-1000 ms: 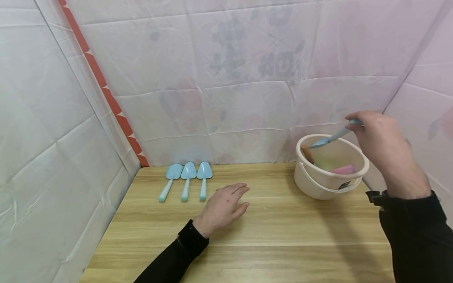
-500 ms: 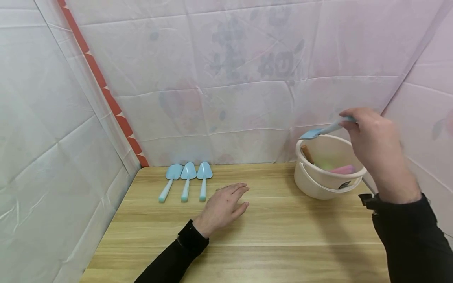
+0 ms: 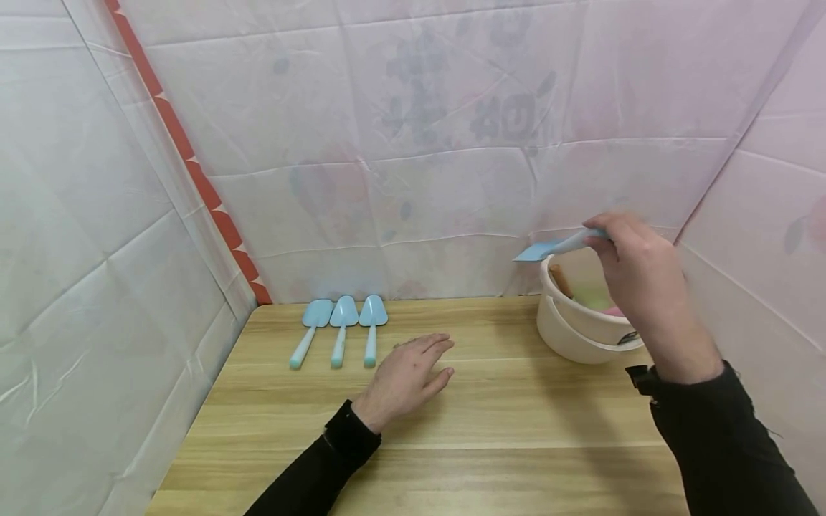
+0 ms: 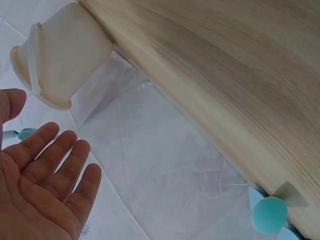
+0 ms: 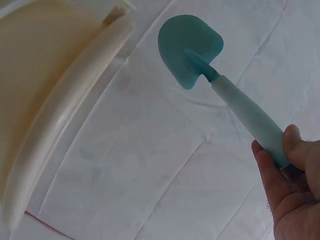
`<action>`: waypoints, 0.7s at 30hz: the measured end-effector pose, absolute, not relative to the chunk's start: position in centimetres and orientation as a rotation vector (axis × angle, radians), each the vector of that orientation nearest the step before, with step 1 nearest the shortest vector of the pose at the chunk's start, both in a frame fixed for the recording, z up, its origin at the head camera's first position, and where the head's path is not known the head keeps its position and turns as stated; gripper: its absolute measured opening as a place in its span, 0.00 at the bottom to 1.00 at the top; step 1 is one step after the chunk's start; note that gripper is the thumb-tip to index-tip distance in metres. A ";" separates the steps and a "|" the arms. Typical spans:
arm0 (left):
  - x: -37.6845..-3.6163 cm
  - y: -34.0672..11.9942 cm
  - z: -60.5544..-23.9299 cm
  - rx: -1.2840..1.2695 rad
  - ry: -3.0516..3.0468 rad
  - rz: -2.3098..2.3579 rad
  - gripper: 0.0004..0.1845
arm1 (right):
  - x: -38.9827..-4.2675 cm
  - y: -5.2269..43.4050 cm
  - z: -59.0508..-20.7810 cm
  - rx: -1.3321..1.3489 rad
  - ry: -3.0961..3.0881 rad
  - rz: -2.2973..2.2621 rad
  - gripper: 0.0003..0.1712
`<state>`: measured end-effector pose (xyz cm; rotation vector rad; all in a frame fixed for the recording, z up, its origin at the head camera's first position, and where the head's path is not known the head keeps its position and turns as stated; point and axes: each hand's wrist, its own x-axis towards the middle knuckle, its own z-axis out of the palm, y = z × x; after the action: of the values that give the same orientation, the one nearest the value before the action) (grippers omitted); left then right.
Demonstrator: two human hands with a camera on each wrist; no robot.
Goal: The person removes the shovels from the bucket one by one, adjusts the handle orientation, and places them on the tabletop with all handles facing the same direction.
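Note:
My right hand (image 3: 654,297) pinches a small blue shovel (image 3: 540,251) by the end of its pale handle. The shovel is held above the left rim of a cream bucket (image 3: 568,335), blade pointing left. In the right wrist view, thumb and fingers close on the handle (image 5: 252,120) while the rounded blade (image 5: 187,47) stands free. My left hand (image 3: 403,380) is low over the wooden table (image 3: 490,423), fingers extended and holding nothing. To its left lie three similar shovels (image 3: 344,314) in a row, handles toward me.
Inside the bucket are a brown stick-like item (image 3: 560,279), something green (image 3: 590,292) and a pink piece (image 3: 613,311), partly hidden by my right hand. White sheeting (image 3: 387,179) walls the table's back and both sides.
My right hand has carried the shovel up out of the bucket and leftward past its rim, the blade now beyond the left edge. My left hand has stayed in place.

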<state>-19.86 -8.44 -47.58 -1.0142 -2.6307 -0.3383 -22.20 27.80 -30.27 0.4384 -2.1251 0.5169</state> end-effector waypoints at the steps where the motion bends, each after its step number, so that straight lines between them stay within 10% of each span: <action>1: -19.9 -8.4 -47.6 -1.014 -2.631 -0.338 0.28 | -22.2 27.6 -30.4 0.446 -2.125 0.520 0.13; 21: -20.1 -8.4 -47.5 -1.018 -2.624 -0.351 0.28 | -22.0 24.3 -34.4 0.528 -2.062 0.538 0.15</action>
<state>-20.06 -8.45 -47.54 -1.0176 -2.6236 -0.3508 -22.00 24.29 -34.41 0.5279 -2.0624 0.5381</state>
